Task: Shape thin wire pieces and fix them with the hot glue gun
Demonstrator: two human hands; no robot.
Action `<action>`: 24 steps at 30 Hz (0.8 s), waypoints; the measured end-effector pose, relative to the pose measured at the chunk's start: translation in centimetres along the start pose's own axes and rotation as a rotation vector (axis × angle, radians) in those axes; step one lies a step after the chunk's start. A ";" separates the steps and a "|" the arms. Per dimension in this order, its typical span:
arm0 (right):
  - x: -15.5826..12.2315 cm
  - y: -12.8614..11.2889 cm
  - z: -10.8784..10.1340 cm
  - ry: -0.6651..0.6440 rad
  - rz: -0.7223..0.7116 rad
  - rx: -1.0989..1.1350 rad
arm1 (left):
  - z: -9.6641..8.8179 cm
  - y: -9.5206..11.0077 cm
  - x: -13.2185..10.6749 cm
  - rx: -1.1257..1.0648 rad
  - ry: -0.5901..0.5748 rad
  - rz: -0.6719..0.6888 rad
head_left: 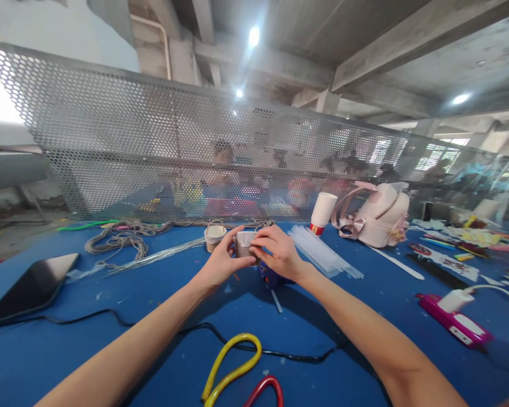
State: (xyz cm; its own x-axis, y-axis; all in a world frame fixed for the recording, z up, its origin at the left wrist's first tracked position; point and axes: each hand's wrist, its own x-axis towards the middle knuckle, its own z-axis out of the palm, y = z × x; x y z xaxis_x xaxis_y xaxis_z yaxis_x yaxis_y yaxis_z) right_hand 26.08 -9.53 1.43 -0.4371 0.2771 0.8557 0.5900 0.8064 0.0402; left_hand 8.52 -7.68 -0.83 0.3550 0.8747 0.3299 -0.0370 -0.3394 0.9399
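Note:
Ahead of me, my left hand (225,257) grips a small cup-shaped piece (245,240) from the left, thumb below and fingers behind. It has a whitish upper part and greyish sides that look wound with cord, though detail is blurred. My right hand (279,249) closes its fingertips on the right side of the same piece. Just under that hand lies a dark blue glue gun (269,276), partly hidden, with a translucent stick (277,301) by it. A small cord-wrapped cup with a handle (215,236) stands left of my hands.
Grey cord (119,240), a tablet (31,288) and clear strands (165,255) lie left. Translucent glue sticks (322,251), stacked paper cups (323,210), a pink backpack (379,217) and a magenta power strip (453,322) are right. A black cable (292,356) and yellow looped handle (237,370) lie nearest.

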 end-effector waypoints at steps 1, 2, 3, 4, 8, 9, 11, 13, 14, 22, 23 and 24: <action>0.0 0.0 0.1 0.011 -0.006 0.000 | 0.0 0.0 0.0 -0.012 -0.008 -0.007; 0.0 0.1 0.2 0.026 -0.003 0.001 | 0.0 0.0 -0.1 -0.023 -0.016 -0.012; 0.0 0.1 0.3 0.043 0.008 0.001 | 0.0 0.0 -0.2 -0.033 -0.025 -0.017; 0.1 0.2 0.2 0.064 0.027 0.000 | 0.0 0.1 -0.3 -0.041 -0.033 -0.019; 0.1 0.1 -0.4 0.153 0.102 0.012 | -0.1 0.2 -0.3 -0.144 -0.048 -0.027; 0.1 0.0 -0.5 0.156 0.100 0.022 | -0.1 0.2 -0.3 -0.174 -0.046 -0.025; 0.2 -0.3 -0.7 0.129 0.052 0.046 | -0.2 0.2 -0.2 -0.213 -0.041 -0.015; 0.2 -0.8 -0.5 0.086 -0.026 0.038 | -0.3 0.2 -0.1 -0.220 -0.034 -0.002; 0.2 -1.0 -0.3 0.070 -0.059 0.013 | -0.3 0.2 -0.1 -0.222 -0.029 0.004; 0.1 -0.9 0.7 0.046 -0.054 -0.123 | -0.5 0.4 -0.2 -0.212 -0.028 0.004; 0.1 -0.8 0.6 0.053 -0.045 -0.125 | -0.5 0.3 -0.2 -0.216 -0.031 0.003; 0.0 -0.6 0.5 0.059 -0.038 -0.125 | -0.5 0.3 -0.2 -0.222 -0.031 0.004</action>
State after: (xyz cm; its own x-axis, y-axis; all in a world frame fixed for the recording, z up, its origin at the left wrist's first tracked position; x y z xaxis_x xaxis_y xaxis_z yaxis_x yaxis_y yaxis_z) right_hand 25.35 -9.78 1.19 -0.4225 0.2138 0.8808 0.6556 0.7431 0.1340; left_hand 7.97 -7.73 -0.57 0.3828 0.8613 0.3342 -0.2421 -0.2555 0.9360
